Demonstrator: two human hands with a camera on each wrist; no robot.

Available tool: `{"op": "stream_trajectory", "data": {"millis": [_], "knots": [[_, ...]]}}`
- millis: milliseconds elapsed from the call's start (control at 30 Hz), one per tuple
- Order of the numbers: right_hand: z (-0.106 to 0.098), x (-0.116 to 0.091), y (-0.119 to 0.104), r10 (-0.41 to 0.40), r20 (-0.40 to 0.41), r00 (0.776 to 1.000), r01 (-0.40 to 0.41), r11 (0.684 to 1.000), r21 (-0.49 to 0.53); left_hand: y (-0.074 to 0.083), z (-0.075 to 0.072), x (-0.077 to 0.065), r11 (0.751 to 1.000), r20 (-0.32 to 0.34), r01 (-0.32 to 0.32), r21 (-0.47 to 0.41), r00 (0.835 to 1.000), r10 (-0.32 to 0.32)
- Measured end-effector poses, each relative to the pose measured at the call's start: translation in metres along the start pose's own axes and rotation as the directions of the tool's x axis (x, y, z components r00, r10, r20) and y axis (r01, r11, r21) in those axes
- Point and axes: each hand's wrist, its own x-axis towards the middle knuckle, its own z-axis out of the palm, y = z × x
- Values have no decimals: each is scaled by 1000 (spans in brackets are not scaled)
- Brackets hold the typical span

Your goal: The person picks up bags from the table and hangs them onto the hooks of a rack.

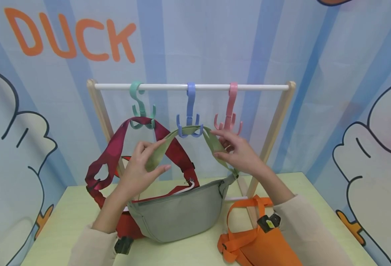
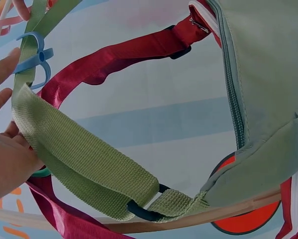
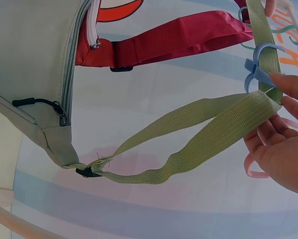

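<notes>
A grey-green waist bag (image 1: 182, 210) hangs from its light-green strap (image 1: 160, 153), which loops over the prongs of the blue hook (image 1: 190, 111). To the left of that hook, my left hand (image 1: 138, 166) has its fingers against the strap, thumb held out apart. On the other side my right hand (image 1: 236, 149) touches the strap with an extended index finger and thumb. The right wrist view shows the strap (image 3: 213, 129) bending at the right fingertips. Behind is a red bag with a dark-red strap (image 1: 112, 147) hung on the green hook (image 1: 142, 107).
A white rail (image 1: 168, 87) on a wooden frame (image 1: 272, 140) carries the hooks, including a pink hook (image 1: 230, 107) at right. An orange bag (image 1: 262, 247) lies on the pale table (image 1: 59, 221) under my right forearm. A printed curtain (image 1: 208, 40) hangs behind.
</notes>
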Motion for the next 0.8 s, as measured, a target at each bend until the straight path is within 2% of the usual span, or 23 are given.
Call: {"op": "stream_trajectory", "data": {"millis": [567, 800], "knots": [[-7, -6, 2, -4, -17, 1000, 4, 1000, -10, -4, -5, -5, 1000, -16, 31, -6, 999, -31], [-10, -8, 3, -21, -28, 999, 21, 1000, 1, -2, -9, -7, 997, -3, 64, -50, 998, -65]]}}
